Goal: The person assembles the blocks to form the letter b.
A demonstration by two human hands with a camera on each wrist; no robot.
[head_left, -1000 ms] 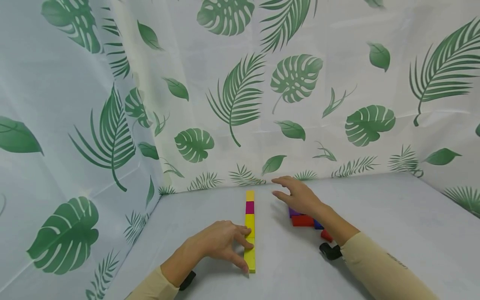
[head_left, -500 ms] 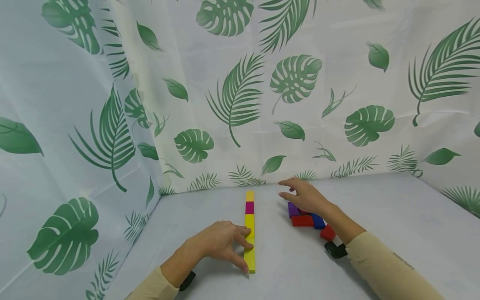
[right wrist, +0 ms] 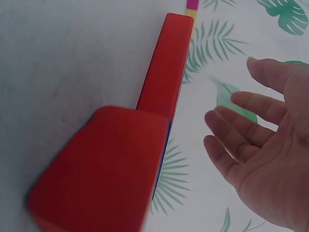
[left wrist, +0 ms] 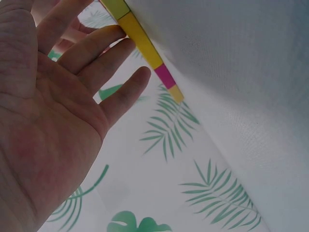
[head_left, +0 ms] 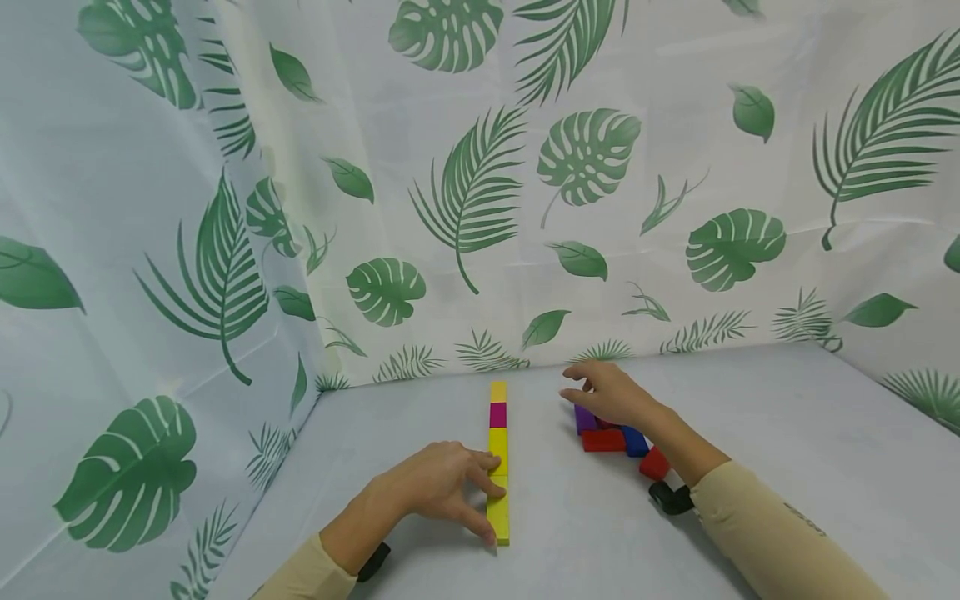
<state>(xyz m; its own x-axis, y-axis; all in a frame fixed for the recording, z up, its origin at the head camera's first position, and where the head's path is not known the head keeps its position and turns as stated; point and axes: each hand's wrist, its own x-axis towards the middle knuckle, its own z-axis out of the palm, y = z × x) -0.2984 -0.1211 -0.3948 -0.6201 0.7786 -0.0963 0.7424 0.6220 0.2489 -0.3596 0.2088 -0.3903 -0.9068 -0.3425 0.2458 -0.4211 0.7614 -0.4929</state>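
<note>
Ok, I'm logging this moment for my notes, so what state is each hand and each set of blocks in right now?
Left hand: fingers relaxed, fingertips touching the side of the row.
Right hand: open, hovering over the loose pile, holding nothing.
Long row of yellow wooden blocks with one magenta block: flat on the table, end to end, straight.
Loose pile of red, blue and purple blocks: lying flat, bunched together, apart from the row.

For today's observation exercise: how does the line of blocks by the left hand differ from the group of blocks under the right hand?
The line of blocks runs straight, end to end, away from the person; the group of blocks lies in a loose cluster. The line is yellow with one magenta piece; the group is red, blue and purple. The left hand touches the line with its fingers; the right hand hovers open above the group. Both rest on the table.
</note>
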